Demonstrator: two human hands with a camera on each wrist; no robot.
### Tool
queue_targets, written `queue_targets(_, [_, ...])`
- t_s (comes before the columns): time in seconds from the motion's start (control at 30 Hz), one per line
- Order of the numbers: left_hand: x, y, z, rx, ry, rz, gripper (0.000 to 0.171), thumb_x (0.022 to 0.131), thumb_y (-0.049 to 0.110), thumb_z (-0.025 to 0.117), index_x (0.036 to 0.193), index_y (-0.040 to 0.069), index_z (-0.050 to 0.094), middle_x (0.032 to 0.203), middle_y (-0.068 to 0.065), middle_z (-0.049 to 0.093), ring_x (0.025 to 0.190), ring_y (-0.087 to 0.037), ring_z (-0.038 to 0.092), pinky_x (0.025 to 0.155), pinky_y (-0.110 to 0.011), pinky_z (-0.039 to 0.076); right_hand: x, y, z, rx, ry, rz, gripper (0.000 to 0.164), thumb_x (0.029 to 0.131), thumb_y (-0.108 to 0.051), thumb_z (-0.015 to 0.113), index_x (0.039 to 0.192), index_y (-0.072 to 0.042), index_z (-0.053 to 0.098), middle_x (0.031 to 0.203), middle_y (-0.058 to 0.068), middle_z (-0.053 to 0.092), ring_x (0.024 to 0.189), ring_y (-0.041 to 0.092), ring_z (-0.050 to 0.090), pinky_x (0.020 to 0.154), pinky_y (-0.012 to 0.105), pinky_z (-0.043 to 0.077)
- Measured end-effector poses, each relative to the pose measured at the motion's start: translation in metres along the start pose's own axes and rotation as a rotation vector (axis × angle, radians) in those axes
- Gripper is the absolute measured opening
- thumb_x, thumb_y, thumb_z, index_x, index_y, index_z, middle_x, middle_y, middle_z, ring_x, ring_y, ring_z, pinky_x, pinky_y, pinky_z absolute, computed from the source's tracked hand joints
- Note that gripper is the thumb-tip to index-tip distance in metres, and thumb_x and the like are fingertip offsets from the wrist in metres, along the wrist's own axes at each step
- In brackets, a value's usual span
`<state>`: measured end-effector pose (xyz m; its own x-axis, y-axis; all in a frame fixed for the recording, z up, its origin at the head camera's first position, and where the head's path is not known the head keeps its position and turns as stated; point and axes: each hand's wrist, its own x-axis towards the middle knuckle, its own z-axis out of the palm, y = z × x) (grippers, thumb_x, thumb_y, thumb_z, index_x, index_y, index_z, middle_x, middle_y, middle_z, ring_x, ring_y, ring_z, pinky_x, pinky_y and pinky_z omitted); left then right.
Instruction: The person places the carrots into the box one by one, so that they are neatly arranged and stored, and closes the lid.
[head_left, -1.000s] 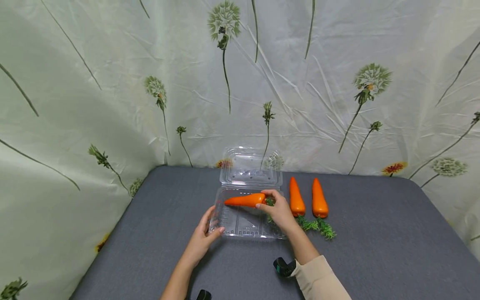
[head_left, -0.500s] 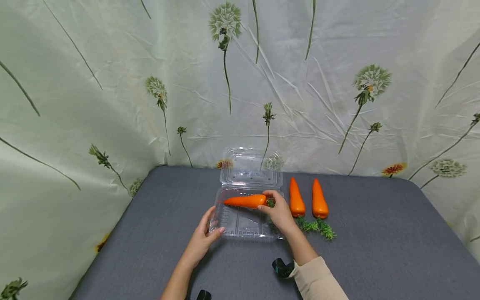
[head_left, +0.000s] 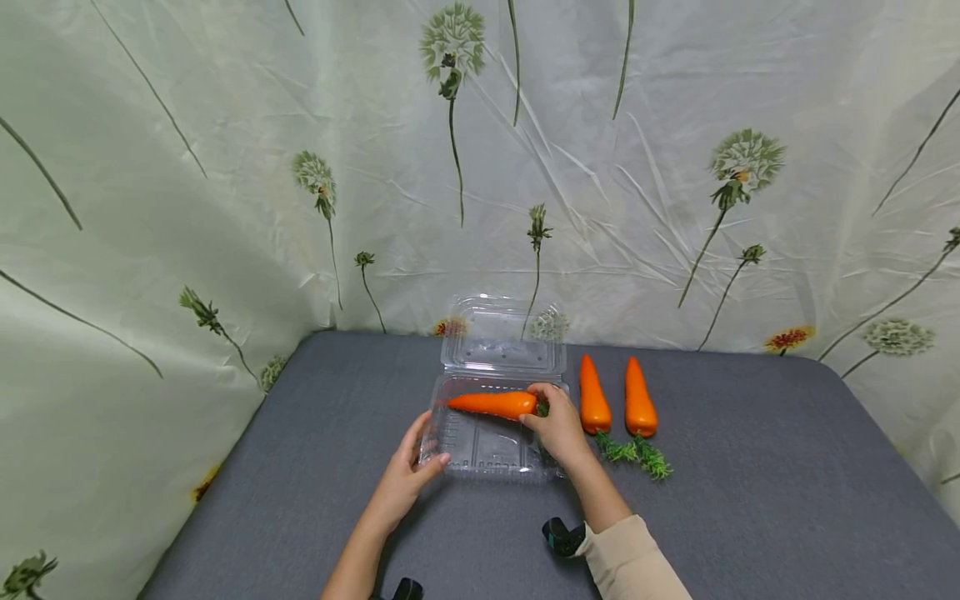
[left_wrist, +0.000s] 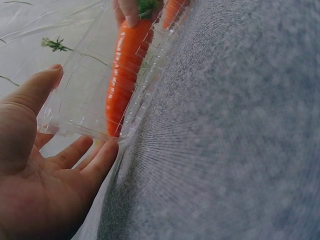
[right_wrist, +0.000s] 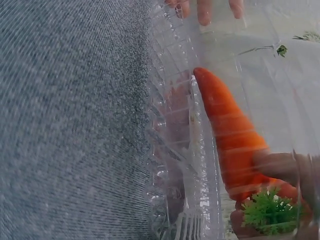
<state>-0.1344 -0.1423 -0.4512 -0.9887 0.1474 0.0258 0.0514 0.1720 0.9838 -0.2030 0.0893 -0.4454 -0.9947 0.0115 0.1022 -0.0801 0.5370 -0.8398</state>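
An orange toy-like carrot (head_left: 495,403) lies slantwise along the back of a clear plastic clamshell container (head_left: 480,458), its tip to the left. My right hand (head_left: 558,423) pinches the carrot's thick end, thumb on the near side and fingers on the far side. Green leaves (right_wrist: 272,212) show through the plastic by that hand in the right wrist view. At the container's left side, my left hand (head_left: 402,471) holds the wall near the front corner. The left wrist view has its thumb and fingers (left_wrist: 102,160) on either side of the clear wall.
The raised clear lid (head_left: 502,337) leans back against the flowered curtain (head_left: 637,167). Right of the container lie two more carrots, a nearer one (head_left: 594,398) and a farther one (head_left: 640,400), with leaves (head_left: 651,460) towards me. Grey cloth (head_left: 750,467) covers the table.
The carrot has shifted slightly to the right and its thick end sits a little lower, moving with my right hand. My left hand keeps its place at the container.
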Motion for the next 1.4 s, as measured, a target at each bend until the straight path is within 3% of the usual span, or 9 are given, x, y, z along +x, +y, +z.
queue_targets(0.4, [0.001,0.002,-0.001,-0.004,-0.004,-0.002,0.070,0.085,0.007,0.061,0.142,0.006,0.019,0.138,-0.027,0.027,0.121,-0.046,0.030,0.090,-0.052,0.036,-0.001,-0.001,0.003,-0.135,0.012,-0.043,0.038,0.072,-0.001,0.073,0.108,-0.001,0.060,0.105,0.015,0.057,0.098,0.031,0.053,0.083,0.043,0.041])
queue_targets(0.6, [0.000,0.003,0.000,0.000,0.000,-0.016,0.070,0.085,0.008,0.062,0.142,0.007,0.021,0.138,-0.026,0.027,0.121,-0.046,0.030,0.091,-0.052,0.035,-0.002,-0.001,0.004,-0.133,0.022,-0.078,0.036,0.073,0.001,0.071,0.107,0.000,0.061,0.110,0.016,0.058,0.104,0.032,0.052,0.086,0.044,0.040])
queue_targets(0.8, [0.000,0.003,0.000,0.001,0.005,-0.013,0.070,0.085,0.007,0.062,0.141,0.007,0.021,0.138,-0.027,0.027,0.121,-0.046,0.030,0.091,-0.051,0.036,-0.003,-0.003,0.002,-0.057,0.014,-0.063,0.043,0.076,-0.003,0.070,0.117,-0.003,0.057,0.120,0.016,0.052,0.112,0.033,0.046,0.090,0.048,0.037])
queue_targets(1.0, [0.000,0.002,-0.001,0.005,0.005,-0.003,0.070,0.084,0.007,0.062,0.141,0.006,0.021,0.138,-0.028,0.026,0.121,-0.046,0.031,0.091,-0.050,0.036,-0.007,-0.003,0.001,0.041,0.050,-0.137,0.048,0.076,-0.007,0.071,0.122,-0.006,0.053,0.123,0.013,0.052,0.115,0.032,0.044,0.091,0.049,0.036])
queue_targets(1.2, [0.000,0.000,-0.001,0.004,0.003,0.002,0.071,0.084,0.008,0.063,0.141,0.006,0.021,0.138,-0.028,0.026,0.121,-0.046,0.031,0.091,-0.050,0.036,-0.009,-0.001,0.001,0.207,0.139,-0.255,0.047,0.076,-0.008,0.072,0.119,-0.001,0.054,0.118,0.013,0.056,0.114,0.028,0.046,0.095,0.044,0.034])
queue_targets(1.4, [0.000,-0.001,0.000,0.003,0.003,0.002,0.071,0.084,0.008,0.063,0.141,0.006,0.021,0.137,-0.028,0.027,0.120,-0.046,0.031,0.091,-0.050,0.036,-0.016,-0.013,-0.006,0.316,0.125,-0.260,0.051,0.076,-0.007,0.071,0.121,0.006,0.050,0.121,0.020,0.052,0.116,0.032,0.044,0.097,0.044,0.032])
